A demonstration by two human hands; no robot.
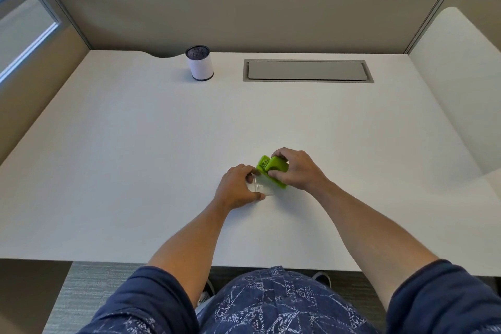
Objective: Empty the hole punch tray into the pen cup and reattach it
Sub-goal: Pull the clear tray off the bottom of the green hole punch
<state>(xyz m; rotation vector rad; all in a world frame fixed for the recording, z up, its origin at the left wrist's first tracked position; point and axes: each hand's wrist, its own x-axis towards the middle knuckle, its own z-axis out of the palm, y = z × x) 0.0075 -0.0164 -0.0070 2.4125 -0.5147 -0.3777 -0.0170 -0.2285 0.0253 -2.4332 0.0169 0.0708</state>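
Note:
A small green hole punch [272, 167] lies on the white desk [135, 157], near its middle front. My right hand [296, 169] is wrapped over its top and right side. My left hand [238, 187] pinches the clear plastic tray [261, 186], which sits against the punch's lower left side. Whether the tray is joined to the punch or apart from it I cannot tell. The pen cup [200, 64], white with a dark mesh rim, stands upright far back left of centre, well away from both hands.
A grey cable hatch [307, 70] is set flush in the desk at the back right. Beige cubicle walls [217, 11] close off the back and both sides. The desk's front edge runs just above my lap.

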